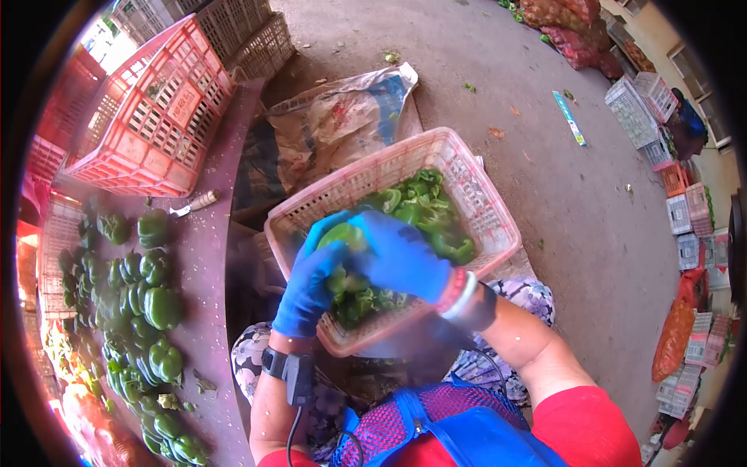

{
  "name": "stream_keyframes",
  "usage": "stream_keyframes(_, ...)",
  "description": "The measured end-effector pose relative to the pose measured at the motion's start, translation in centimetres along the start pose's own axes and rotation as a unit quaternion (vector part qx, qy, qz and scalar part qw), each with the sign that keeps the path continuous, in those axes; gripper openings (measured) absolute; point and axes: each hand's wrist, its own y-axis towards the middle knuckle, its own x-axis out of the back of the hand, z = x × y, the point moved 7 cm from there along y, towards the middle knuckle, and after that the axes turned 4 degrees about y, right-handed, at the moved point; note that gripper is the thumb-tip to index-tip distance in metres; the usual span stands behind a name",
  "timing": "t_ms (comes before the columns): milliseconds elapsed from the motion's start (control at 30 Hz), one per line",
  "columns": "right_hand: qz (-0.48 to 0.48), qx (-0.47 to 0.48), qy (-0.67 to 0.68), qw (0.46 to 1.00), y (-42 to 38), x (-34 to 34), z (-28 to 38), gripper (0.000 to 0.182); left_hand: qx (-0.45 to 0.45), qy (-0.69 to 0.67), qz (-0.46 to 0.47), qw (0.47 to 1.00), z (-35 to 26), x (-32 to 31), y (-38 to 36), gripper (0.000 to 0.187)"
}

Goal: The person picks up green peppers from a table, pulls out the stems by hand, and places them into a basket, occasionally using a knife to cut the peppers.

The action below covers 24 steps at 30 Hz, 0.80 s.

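Note:
Both my hands wear blue gloves and meet over a pink plastic crate [498, 210] in front of my lap. A green bell pepper [342, 236] sits between them. My left hand [315, 272] is closed round its near side, the fingers curled. From the right, my right hand [401, 255] presses against the same pepper with bent fingers; its fingertips are partly hidden. Below the hands lie cut green pepper pieces [428, 210] inside the crate. Whether my right hand also holds a small tool I cannot make out.
On the purplish table [210, 311] to my left lie several whole green peppers [162, 308] and a wooden-handled knife [198, 202]. A larger pink crate [167, 117] stands behind them. A crumpled sack [334, 121] lies beyond my crate. Stacked crates [634, 113] line the far right.

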Motion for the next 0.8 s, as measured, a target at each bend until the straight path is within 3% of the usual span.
stream_keyframes(100, -0.064, 0.023, -0.153, 0.986, 0.1, -1.5, 0.3, 0.041, 0.013, -0.051, -0.064, 0.997, 3.4, 0.3, 0.0, 0.042)
stream_keyframes(167, -0.15, 0.076, -0.284, 0.944, 0.5, -1.8, 1.5, 0.043, 0.013, -0.099, -0.115, 0.988, 6.0, 0.6, 0.1, 0.037)
stream_keyframes(267, -0.102, 0.034, -0.185, 0.977, 0.7, -1.4, 0.8, 0.034, -0.065, 0.188, -0.065, 0.978, 4.5, 2.0, 0.5, 0.033)
stream_keyframes(333, -0.034, -0.022, -0.055, 0.998, 1.5, -1.1, -1.3, 0.032, -0.125, 0.419, -0.037, 0.899, 1.6, 0.8, -0.9, 0.033)
stream_keyframes(367, 0.002, -0.05, 0.013, 0.999, 1.6, -1.2, -2.4, 0.031, -0.045, 0.333, -0.055, 0.94, 1.2, 0.8, -0.8, 0.033)
stream_keyframes(433, 0.038, -0.052, -0.002, 0.998, 1.1, -1.1, -3.4, 0.035, 0.116, 0.149, -0.095, 0.977, 2.2, 1.4, -0.8, 0.033)
stream_keyframes(467, 0.049, -0.057, -0.019, 0.997, 0.6, -1.6, -3.9, 0.036, 0.083, 0.177, -0.093, 0.976, 2.6, 1.6, -0.6, 0.037)
stream_keyframes(533, 0.044, -0.03, -0.085, 0.995, -0.3, -2.6, -4.1, 0.043, 0.099, 0.159, -0.084, 0.979, 3.3, 1.6, -0.9, 0.037)
stream_keyframes(633, 0.119, -0.037, -0.072, 0.99, -0.3, -1.0, -2.4, 0.057, 0.144, 0.131, -0.032, 0.98, 1.8, 1.1, -1.5, 0.039)
stream_keyframes(800, 0.027, -0.034, 0.096, 0.994, -1.8, -0.5, -2.4, 0.047, 0.169, 0.087, 0.041, 0.981, 1.3, 1.2, -1.2, 0.043)
